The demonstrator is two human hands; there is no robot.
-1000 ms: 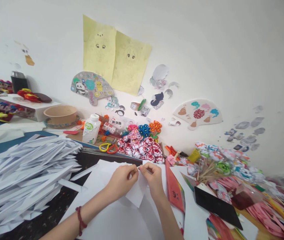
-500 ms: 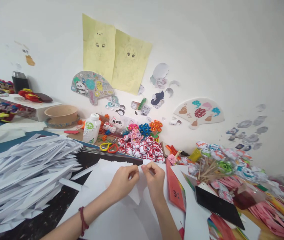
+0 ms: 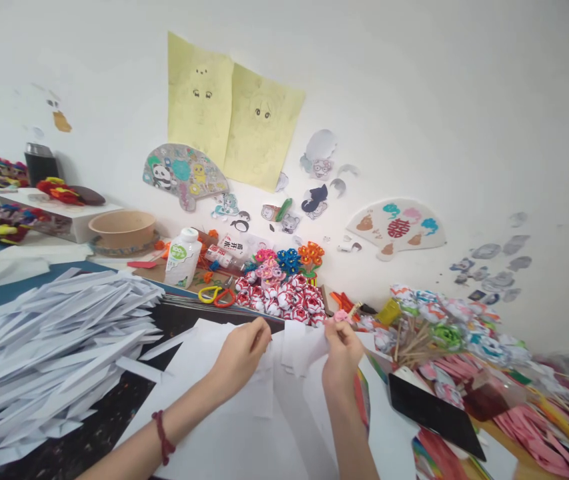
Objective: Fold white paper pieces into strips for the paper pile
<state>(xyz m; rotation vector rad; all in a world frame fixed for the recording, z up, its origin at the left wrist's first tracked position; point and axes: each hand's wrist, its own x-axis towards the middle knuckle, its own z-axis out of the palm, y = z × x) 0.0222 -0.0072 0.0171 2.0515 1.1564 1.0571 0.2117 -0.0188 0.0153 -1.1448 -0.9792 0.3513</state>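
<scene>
My left hand (image 3: 241,352) and my right hand (image 3: 340,353) hold a white sheet of paper (image 3: 291,347) between them, each pinching its upper edge above more white sheets (image 3: 224,427) on the table. The hands are well apart and the paper between them looks split or opened out into hanging pieces. A red cord bracelet (image 3: 162,437) circles my left wrist. Both hands are closed on the paper.
A big heap of folded white paper strips (image 3: 49,347) lies at left. Behind stand a glue bottle (image 3: 183,258), scissors (image 3: 217,295), red-white paper flowers (image 3: 284,297) and a brown bowl (image 3: 121,229). A black tablet (image 3: 431,410) and coloured paper crafts (image 3: 464,333) fill the right.
My hands were pinching the paper close together. Now they have pulled apart sideways, the right hand moving right, and the paper has spread or parted between them.
</scene>
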